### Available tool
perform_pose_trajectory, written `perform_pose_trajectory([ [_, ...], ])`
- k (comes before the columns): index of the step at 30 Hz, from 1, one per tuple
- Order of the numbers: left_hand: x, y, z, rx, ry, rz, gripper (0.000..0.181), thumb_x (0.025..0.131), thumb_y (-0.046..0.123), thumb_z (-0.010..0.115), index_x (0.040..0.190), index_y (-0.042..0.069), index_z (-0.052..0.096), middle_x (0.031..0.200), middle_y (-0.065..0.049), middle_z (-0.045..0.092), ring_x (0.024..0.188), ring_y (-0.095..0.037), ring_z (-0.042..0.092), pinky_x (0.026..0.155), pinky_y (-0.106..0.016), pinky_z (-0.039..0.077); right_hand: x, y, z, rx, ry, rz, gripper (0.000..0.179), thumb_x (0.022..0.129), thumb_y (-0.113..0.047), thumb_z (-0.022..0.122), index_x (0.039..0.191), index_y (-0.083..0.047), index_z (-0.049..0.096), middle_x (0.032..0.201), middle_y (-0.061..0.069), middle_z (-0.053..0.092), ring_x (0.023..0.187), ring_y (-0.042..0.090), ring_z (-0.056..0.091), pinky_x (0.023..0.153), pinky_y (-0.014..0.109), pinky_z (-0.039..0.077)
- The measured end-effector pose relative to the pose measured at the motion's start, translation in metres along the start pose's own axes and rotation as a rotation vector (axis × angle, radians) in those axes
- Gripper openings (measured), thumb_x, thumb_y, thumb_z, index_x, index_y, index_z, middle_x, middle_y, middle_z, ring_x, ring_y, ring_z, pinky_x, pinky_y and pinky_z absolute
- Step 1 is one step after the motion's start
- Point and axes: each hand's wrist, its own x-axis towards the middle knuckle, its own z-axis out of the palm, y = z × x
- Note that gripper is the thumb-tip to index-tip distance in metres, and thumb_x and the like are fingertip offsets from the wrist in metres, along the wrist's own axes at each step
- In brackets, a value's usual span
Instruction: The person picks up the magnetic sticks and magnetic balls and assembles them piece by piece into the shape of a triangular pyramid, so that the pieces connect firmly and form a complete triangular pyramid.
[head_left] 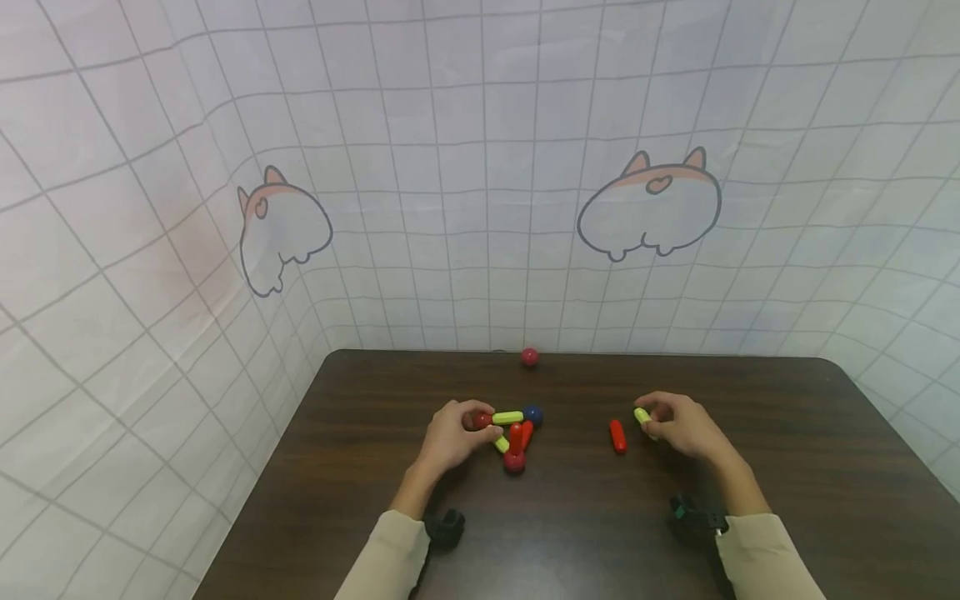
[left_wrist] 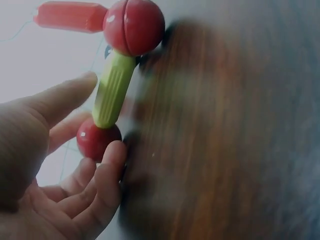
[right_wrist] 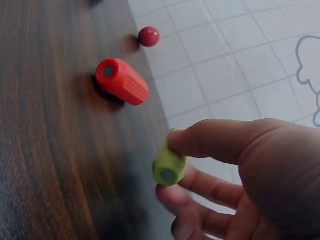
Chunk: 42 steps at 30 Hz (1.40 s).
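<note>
In the head view, a triangle of magnetic building pieces lies on the table. Its corners are a left red ball (head_left: pixel 482 421), a blue ball (head_left: pixel 533 415) and a front red ball (head_left: pixel 514 462). Two yellow-green rods (head_left: pixel 508 417) and a red rod (head_left: pixel 528 433) link them, and another red rod (head_left: pixel 515 438) rises from the front ball. My left hand (head_left: pixel 452 436) holds the left red ball (left_wrist: pixel 98 140) with curled fingers, its thumb close to a yellow-green rod (left_wrist: pixel 114 90). To the right, my right hand (head_left: pixel 686 427) pinches a loose yellow-green rod (right_wrist: pixel 169 165), its grey end showing.
A loose red rod (head_left: pixel 617 437) lies between the triangle and my right hand. One more red ball (head_left: pixel 529 357) sits at the table's far edge, before a white grid-patterned curtain (head_left: pixel 480 208). The dark wooden table (head_left: pixel 570 533) extends toward me.
</note>
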Motion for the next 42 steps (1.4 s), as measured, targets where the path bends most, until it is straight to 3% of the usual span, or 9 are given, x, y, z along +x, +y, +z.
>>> perform_pose_trajectory([
  [8, -0.001, 0.003, 0.005, 0.011, 0.079, -0.012, 0.01, 0.092, 0.026, 0.078, 0.101, 0.023, 0.077, 0.089, -0.003, 0.058, 0.079, -0.015, 0.053, 0.066, -0.03, 0.039, 0.0, -0.01, -0.005, 0.025, 0.091, -0.056, 0.037, 0.095, -0.013, 0.071, 0.131, -0.005, 0.064, 0.095, 0.009, 0.068, 0.077, 0.019, 0.056, 0.06, 0.03, 0.041],
  [13, -0.002, 0.003, 0.003, -0.013, 0.076, 0.003, 0.008, 0.092, 0.023, 0.078, 0.1, 0.023, 0.079, 0.093, -0.003, 0.062, 0.086, -0.016, 0.056, 0.071, -0.032, 0.041, 0.0, -0.02, -0.005, 0.054, 0.106, -0.094, 0.036, 0.095, -0.013, 0.071, 0.13, -0.007, 0.065, 0.098, 0.01, 0.069, 0.084, 0.019, 0.061, 0.065, 0.03, 0.046],
  [18, -0.001, 0.003, 0.003, -0.012, 0.072, 0.026, 0.008, 0.092, 0.022, 0.078, 0.099, 0.024, 0.08, 0.096, -0.003, 0.064, 0.09, -0.017, 0.056, 0.073, -0.034, 0.041, 0.002, -0.033, 0.0, 0.174, 0.092, -0.164, 0.037, 0.096, -0.01, 0.07, 0.131, -0.005, 0.062, 0.103, 0.015, 0.069, 0.084, 0.02, 0.065, 0.065, 0.029, 0.052],
  [25, -0.001, 0.003, 0.005, -0.016, 0.066, 0.035, 0.01, 0.092, 0.022, 0.078, 0.102, 0.024, 0.079, 0.099, -0.002, 0.065, 0.09, -0.016, 0.059, 0.075, -0.034, 0.045, 0.005, -0.055, 0.017, 0.298, 0.052, -0.252, 0.035, 0.096, -0.01, 0.07, 0.129, -0.004, 0.059, 0.111, 0.021, 0.068, 0.087, 0.019, 0.068, 0.068, 0.029, 0.057],
  [31, -0.001, 0.005, 0.007, -0.03, 0.042, 0.04, 0.012, 0.092, 0.021, 0.077, 0.104, 0.023, 0.079, 0.101, -0.004, 0.064, 0.08, -0.013, 0.059, 0.072, -0.031, 0.048, 0.007, -0.069, 0.036, 0.307, 0.036, -0.29, 0.035, 0.095, -0.008, 0.072, 0.127, -0.008, 0.058, 0.117, 0.019, 0.068, 0.091, 0.022, 0.068, 0.067, 0.028, 0.055],
  [42, 0.0, 0.006, 0.011, -0.052, 0.007, 0.059, 0.015, 0.095, 0.018, 0.074, 0.109, 0.021, 0.078, 0.103, -0.005, 0.063, 0.076, -0.012, 0.061, 0.068, -0.026, 0.052, 0.008, -0.086, 0.065, 0.351, 0.039, -0.375, 0.032, 0.092, -0.002, 0.073, 0.12, -0.009, 0.059, 0.11, 0.015, 0.068, 0.092, 0.025, 0.069, 0.072, 0.029, 0.055],
])
